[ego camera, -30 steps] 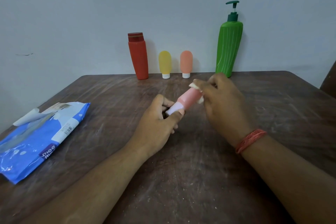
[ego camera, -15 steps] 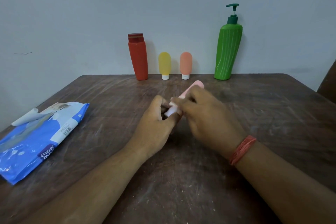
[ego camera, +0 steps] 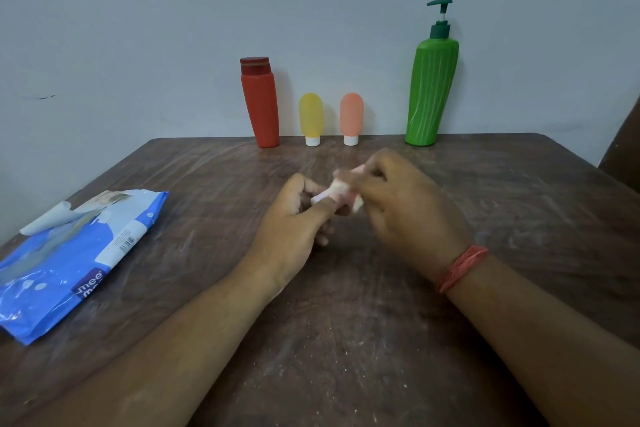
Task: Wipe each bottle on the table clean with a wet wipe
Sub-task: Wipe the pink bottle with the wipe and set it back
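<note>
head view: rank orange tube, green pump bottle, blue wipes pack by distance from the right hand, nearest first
1. orange tube, standing at the wall just beyond the right hand.
2. green pump bottle, back edge, farther right.
3. blue wipes pack, lying far left, past the left hand.

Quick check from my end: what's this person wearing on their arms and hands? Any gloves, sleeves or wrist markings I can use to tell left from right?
No gloves and no sleeves in view: both forearms are bare right down to the frame edge. The right hand has a band of red-orange thread wound several times round its wrist. The left hand and its wrist carry nothing. No rings or watch visible. So the thread band marks the right.
</note>
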The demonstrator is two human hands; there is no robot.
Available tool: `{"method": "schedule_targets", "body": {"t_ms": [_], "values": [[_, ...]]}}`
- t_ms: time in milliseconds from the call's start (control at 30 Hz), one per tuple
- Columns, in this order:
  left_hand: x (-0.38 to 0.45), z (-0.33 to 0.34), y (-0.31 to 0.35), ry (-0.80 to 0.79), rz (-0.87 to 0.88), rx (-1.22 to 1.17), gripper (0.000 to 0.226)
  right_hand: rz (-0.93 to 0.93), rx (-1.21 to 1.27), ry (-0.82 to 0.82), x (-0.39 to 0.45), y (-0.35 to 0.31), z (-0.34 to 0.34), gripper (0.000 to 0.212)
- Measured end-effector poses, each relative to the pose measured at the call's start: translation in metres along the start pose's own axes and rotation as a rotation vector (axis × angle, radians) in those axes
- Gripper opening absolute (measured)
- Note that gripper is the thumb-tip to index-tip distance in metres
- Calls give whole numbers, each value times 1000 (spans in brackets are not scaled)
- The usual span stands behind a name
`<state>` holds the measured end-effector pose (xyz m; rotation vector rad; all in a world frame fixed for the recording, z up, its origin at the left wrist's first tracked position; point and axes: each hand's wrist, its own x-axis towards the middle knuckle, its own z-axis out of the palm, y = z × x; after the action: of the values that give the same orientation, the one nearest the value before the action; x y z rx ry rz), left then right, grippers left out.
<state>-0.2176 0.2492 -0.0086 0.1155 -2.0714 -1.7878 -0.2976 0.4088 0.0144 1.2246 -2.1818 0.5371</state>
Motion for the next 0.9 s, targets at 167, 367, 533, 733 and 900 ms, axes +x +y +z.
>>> {"method": "schedule_targets", "body": {"t_ms": [167,367,533,733,900], "values": [[-2,1,6,-11,-94,-190,14,-6,6,33,-4,-2,-1,41],[-1,-1,8,-63,-154,-288,13,183,72,112,1,12,2,41],[0,0,6,-47,-157,-283,14,-33,59,16,1,-4,9,35],[-2,2,7,-79,-144,-202,15,293,77,161,5,22,-1,44],[-3,1,8,-83,-142,-232,14,27,-18,-2,3,-3,15,39]]}}
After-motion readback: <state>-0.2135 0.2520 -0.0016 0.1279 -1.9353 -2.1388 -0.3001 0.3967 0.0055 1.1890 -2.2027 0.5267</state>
